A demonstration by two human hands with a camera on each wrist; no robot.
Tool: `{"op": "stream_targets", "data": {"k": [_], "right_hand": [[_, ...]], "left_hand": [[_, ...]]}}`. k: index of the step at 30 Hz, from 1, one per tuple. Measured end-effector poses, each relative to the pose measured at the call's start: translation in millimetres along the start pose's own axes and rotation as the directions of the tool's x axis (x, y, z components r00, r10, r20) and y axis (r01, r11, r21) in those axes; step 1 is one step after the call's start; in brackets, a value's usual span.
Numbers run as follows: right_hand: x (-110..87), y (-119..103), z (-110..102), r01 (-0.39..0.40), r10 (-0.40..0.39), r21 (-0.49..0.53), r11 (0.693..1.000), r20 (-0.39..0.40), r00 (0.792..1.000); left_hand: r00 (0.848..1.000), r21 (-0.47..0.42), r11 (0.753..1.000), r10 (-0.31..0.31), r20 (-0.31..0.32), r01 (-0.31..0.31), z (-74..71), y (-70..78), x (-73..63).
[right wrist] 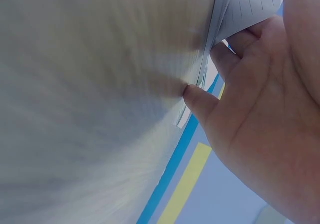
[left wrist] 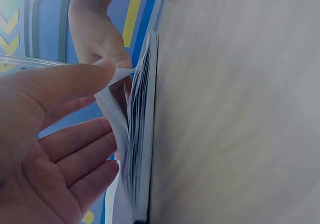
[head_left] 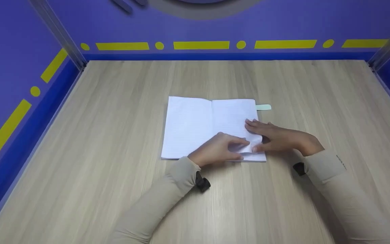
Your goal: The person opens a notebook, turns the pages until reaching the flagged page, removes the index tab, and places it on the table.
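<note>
Head view: onto the page (head_left: 232, 117) now, long side running away, in the notebook (head_left: 189, 127) mid-table (head_left: 113, 112); near outer corner lifted between left hand (head_left: 218, 146), half open, impossible to tell if pinching, and right hand (head_left: 276, 136), fingers spread, laid over the outer edge.

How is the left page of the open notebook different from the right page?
The right page is bent up near its bottom outer corner, but the left page lies flatter. Fingers of the left hand and right hand touch the right page; no fingertips are on the left page. A pale green tab sticks out past the right page's outer edge, but none shows beside the left page. Both are white with faint lines.
</note>
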State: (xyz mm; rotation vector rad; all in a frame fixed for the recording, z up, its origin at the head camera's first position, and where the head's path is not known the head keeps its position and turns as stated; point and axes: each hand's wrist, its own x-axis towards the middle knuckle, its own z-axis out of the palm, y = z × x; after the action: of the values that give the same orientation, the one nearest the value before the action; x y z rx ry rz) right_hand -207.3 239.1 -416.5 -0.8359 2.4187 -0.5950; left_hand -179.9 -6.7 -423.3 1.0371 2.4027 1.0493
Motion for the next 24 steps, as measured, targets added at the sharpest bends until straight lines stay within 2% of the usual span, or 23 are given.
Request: {"op": "stream_targets", "data": {"k": [12,24], "right_hand": [[2.6,-2.1,1.2,-0.045,0.045,-0.025,0.999,0.006,0.999],[1.5,-1.8,2.8,-0.045,0.045,-0.021,0.999,-0.02,0.999]], "left_hand": [[1.0,0.034,0.999,-0.007,-0.02,0.008,2.0,0.0,1.0],[0.999,0.046,0.999,0.006,-0.05,-0.004,2.4,1.1,0.9]]}}
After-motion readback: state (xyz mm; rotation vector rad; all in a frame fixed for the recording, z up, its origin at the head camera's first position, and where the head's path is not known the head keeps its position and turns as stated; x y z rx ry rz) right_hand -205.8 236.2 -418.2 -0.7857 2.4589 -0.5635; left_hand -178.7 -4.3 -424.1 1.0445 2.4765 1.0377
